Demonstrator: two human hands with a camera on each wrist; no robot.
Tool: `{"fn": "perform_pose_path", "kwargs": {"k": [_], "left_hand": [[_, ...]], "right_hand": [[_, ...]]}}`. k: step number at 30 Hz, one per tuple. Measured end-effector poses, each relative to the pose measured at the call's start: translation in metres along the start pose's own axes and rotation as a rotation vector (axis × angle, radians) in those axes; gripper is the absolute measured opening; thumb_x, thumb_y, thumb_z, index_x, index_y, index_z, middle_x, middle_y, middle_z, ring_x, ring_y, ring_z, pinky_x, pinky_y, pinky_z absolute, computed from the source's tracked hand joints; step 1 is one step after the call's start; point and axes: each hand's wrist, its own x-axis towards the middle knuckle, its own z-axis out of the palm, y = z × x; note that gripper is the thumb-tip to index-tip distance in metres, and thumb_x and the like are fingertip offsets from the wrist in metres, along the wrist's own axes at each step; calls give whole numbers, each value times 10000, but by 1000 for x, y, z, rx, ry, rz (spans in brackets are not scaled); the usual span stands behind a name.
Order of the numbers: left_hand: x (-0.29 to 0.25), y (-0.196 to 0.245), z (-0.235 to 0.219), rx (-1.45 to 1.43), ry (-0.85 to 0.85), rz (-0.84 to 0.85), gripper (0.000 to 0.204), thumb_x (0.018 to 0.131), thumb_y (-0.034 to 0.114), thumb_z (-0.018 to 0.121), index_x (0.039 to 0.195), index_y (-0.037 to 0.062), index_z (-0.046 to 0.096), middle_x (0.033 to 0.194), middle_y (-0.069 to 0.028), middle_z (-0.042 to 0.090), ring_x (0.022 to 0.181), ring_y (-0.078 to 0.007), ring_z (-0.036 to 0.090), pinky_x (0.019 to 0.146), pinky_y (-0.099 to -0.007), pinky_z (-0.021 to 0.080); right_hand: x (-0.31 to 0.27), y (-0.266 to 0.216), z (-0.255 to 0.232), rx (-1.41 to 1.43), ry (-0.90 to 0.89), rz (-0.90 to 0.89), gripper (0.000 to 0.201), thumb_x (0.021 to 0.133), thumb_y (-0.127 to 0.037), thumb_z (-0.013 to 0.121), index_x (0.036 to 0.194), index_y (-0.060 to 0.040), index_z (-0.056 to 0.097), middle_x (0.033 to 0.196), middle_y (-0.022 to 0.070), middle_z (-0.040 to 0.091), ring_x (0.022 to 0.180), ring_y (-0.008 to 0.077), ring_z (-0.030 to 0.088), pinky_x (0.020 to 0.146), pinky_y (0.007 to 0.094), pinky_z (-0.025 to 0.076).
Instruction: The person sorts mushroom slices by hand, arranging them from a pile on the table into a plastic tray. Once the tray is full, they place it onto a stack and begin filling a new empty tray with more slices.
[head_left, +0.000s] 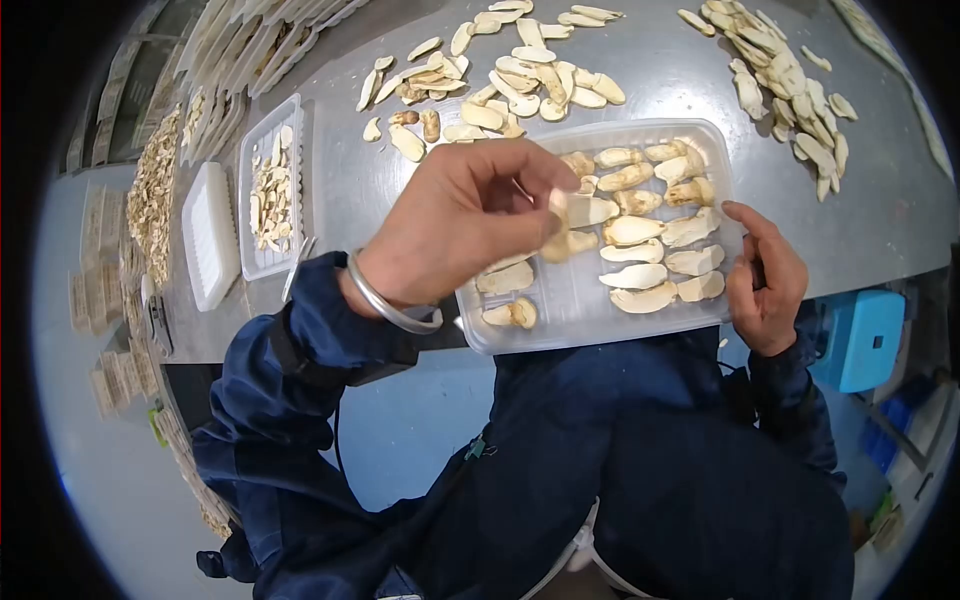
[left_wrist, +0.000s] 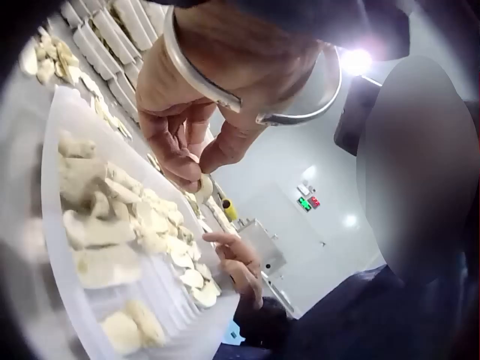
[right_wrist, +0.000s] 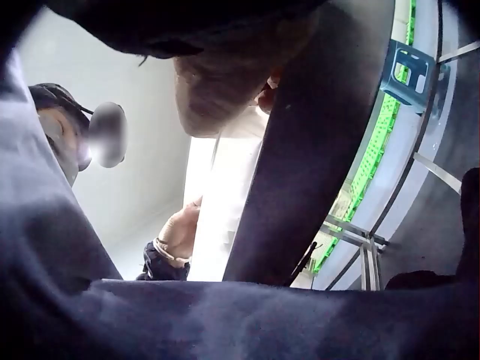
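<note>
Dark blue sleeve [head_left: 300, 340] nearest, wrist bent over the clear plastic tray [head_left: 570, 300]. A mushroom slice [head_left: 565, 215] is pinched between thumb and curled fingers of the left hand [head_left: 465, 225], raised above the tray's rows. The tray's right edge is held by the right hand [head_left: 765, 280], fingers apparently curled; loose slices [head_left: 500, 75] are scattered on the table behind.

Clear plastic, dull metal, soft cloth

The see-through plastic tray [head_left: 712, 150] looks smooth and a bit shiny, and the pale sliced mushroom pieces [head_left: 640, 275] in it look dry and matt. The grey metal surface [head_left: 660, 80] is smooth and dull. The silver metal bangle [head_left: 385, 300] shines. The dark blue cloth sleeve [head_left: 290, 350] looks soft.
</note>
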Motion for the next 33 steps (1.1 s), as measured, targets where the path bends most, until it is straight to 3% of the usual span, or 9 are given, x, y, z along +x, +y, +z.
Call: {"fn": "perform_pose_path", "kwargs": {"k": [2, 6, 13, 22, 33], "left_hand": [[-5, -5, 10, 44, 48, -39, 141, 816, -33, 678, 948, 3, 643, 830, 5, 639, 766, -58, 608, 676, -192, 495], [-11, -14, 20, 346, 69, 108, 105, 801, 29, 719, 880, 28, 649, 715, 35, 579, 658, -37, 492, 603, -204, 401], [-18, -22, 27, 491, 90, 52, 119, 795, 49, 728, 862, 38, 631, 694, -2, 569, 648, -60, 512, 586, -235, 420], [-15, -24, 27, 876, 114, 457, 203, 742, 88, 739, 830, 47, 561, 738, -100, 565, 709, -291, 566, 623, -368, 459], [-12, -22, 26, 1100, 122, 615, 209, 737, 107, 739, 794, 59, 544, 718, -86, 527, 683, -271, 532, 622, -369, 439]], "right_hand": [[-1, 2, 1, -1, 8, -16, 455, 670, 37, 511, 1104, 25, 647, 611, 42, 451, 505, 152, 415, 486, 297, 352], [0, 2, -1, -10, -3, -9, 458, 665, 34, 510, 1102, 27, 647, 610, 44, 452, 505, 154, 415, 486, 301, 351], [0, 1, 0, -13, 0, -3, 459, 662, 28, 509, 1099, 23, 648, 607, 46, 446, 504, 158, 417, 485, 307, 350], [0, 1, 0, -9, 2, 7, 455, 664, 30, 506, 1096, 25, 648, 608, 50, 443, 503, 163, 420, 489, 311, 354], [0, 0, -1, -10, -14, 14, 463, 666, 19, 505, 1108, 31, 644, 600, 48, 435, 500, 154, 420, 481, 301, 351]]}}
